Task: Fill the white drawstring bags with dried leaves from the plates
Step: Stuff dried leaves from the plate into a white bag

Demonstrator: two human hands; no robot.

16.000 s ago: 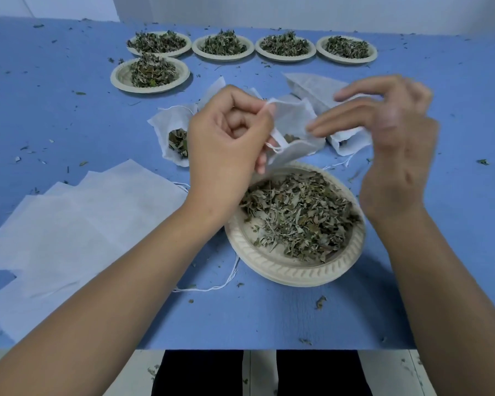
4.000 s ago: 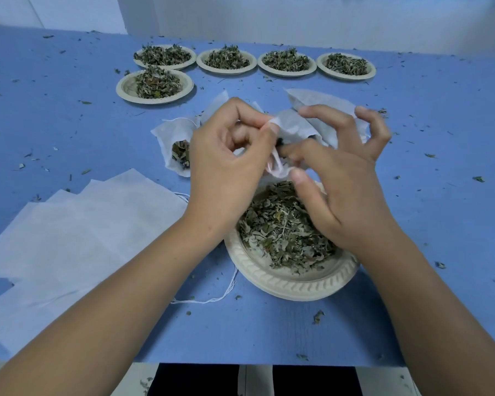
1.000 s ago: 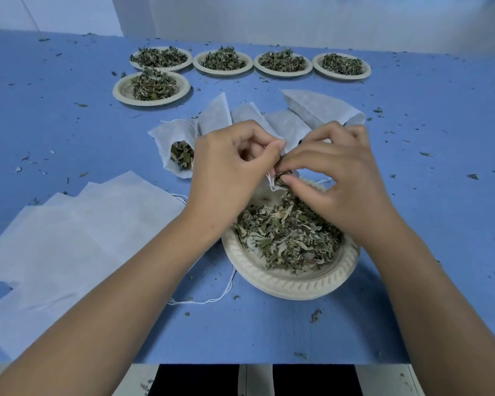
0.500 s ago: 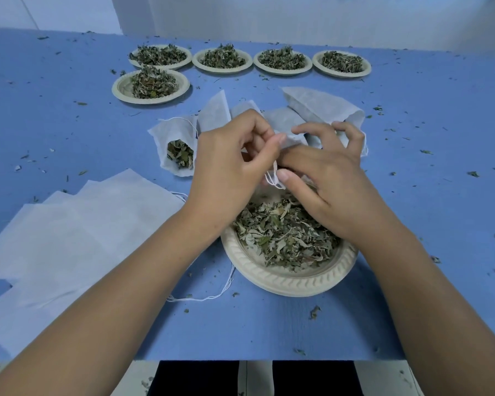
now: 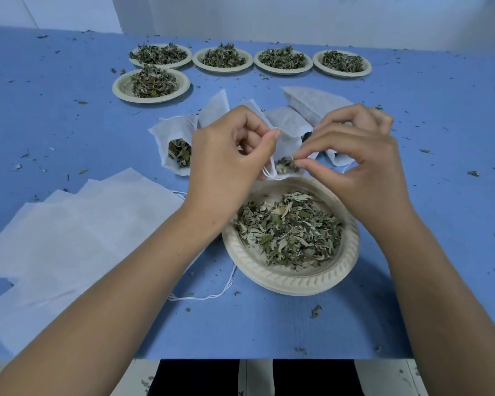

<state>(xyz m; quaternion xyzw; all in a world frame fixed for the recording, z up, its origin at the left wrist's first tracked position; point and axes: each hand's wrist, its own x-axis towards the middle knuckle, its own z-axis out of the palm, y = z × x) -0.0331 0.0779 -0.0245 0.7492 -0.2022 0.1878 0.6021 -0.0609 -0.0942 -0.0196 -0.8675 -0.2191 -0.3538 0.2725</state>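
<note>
A cream plate (image 5: 272,277) heaped with dried leaves (image 5: 290,228) sits on the blue table in front of me. Just beyond its far rim my left hand (image 5: 229,158) pinches the mouth of a white drawstring bag (image 5: 287,132), its string loop hanging below the thumb. My right hand (image 5: 355,161) pinches a small clump of leaves (image 5: 286,165) at that bag's opening. A filled bag (image 5: 173,144) lies to the left, its leaves showing at the mouth. More white bags (image 5: 315,102) lie behind my hands.
Several flat empty bags (image 5: 77,224) are stacked at the near left, with loose strings (image 5: 212,292) trailing by the plate. Five more plates of leaves (image 5: 152,84) stand in the back. Leaf crumbs dot the table. The table's front edge is near me.
My right hand has lifted from the plate with a pinch of leaves and brought it to the bag's mouth. My left hand keeps holding the bag open in the same spot.
</note>
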